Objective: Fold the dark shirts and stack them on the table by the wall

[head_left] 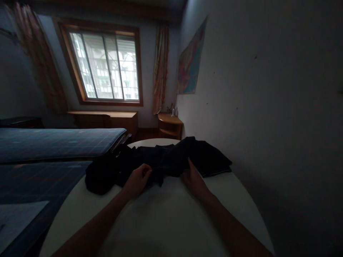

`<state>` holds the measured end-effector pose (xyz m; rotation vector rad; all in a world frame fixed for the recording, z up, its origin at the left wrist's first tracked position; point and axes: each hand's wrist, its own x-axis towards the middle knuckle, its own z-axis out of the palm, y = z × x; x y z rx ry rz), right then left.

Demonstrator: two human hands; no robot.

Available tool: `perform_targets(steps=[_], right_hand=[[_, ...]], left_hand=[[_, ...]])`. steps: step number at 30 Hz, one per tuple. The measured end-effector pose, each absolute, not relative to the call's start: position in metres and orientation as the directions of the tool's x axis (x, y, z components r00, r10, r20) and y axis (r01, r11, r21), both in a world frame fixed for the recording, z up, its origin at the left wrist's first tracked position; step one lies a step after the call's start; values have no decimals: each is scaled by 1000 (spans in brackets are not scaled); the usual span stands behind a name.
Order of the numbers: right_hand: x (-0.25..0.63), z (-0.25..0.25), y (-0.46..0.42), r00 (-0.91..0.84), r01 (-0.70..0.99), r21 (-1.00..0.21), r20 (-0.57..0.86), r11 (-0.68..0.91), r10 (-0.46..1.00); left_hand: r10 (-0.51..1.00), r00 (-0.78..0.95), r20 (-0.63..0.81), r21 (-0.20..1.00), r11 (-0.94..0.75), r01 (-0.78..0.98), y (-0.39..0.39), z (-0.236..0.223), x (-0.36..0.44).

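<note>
A dark garment lies bunched and spread across the far half of a round white table. In the dim light its exact kind does not show. My left hand pinches the near edge of the cloth between thumb and fingers, left of the middle. To the right, my right hand grips the same near edge, thumb on top and fingers partly hidden beneath the fabric. A darker rounded heap of cloth forms the left end, and a flatter flared part reaches the table's right side.
On the left, a blue checked mattress stands close to the table. A wooden desk is under the window, and a corner shelf carries small items. A white wall runs along the right.
</note>
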<state>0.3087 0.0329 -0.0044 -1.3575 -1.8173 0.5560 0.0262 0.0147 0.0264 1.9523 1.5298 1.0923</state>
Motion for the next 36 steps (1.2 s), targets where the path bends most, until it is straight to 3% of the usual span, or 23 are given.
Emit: perform_targets(steps=[6,13,18,22,30,33,36], right_hand=[[305,-4,42,-27,587,-761,321,275,947],[306,-7,42,11,786,-572,392,234,920],[303,-6,42,-37,645,-696,384,316,923],[300,-1,42,13,544,-786,358,294,934],[332,46,34,265,420,-768,613,482,745],[353,60,28,433,367,-784,620,501,654],[373,62,30,461,405,-808,584,427,668]], left_hand=[[920,149,363,671,-368,644,8,28,30],[928,107,357,712,-345,612,10,25,32],[930,83,357,724,-332,605,11,25,32],[932,110,346,720,-338,606,10,24,31],[935,39,352,756,-309,577,14,25,28],[935,87,343,746,-327,580,9,27,32],[933,238,269,709,-359,607,-1,32,38]])
